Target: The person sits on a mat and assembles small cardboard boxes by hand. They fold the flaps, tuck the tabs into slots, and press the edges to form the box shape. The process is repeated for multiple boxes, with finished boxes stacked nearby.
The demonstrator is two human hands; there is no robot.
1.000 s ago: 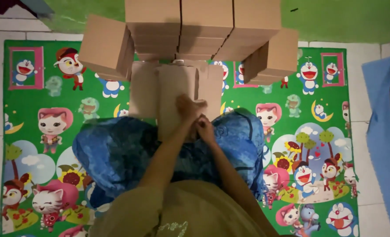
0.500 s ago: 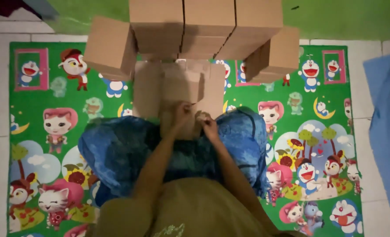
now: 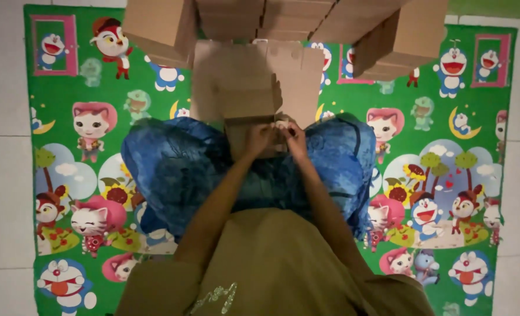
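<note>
A flat, unfolded brown cardboard box blank (image 3: pixel 254 82) lies in front of my knees on the green cartoon mat (image 3: pixel 78 169). My left hand (image 3: pixel 260 139) and my right hand (image 3: pixel 294 138) meet at its near edge, both pinching a small folded flap of the cardboard. My legs, under blue patterned cloth (image 3: pixel 172 169), spread to both sides of my arms.
Several finished brown cardboard boxes (image 3: pixel 160 26) stand in a stack at the far edge of the mat, some jutting out at the right (image 3: pixel 406 35). White floor tiles (image 3: pixel 2 117) border the mat on the left and right.
The view has tilted down a little. My hands drew back from the middle of the cardboard to its near edge and closed on a flap there.
</note>
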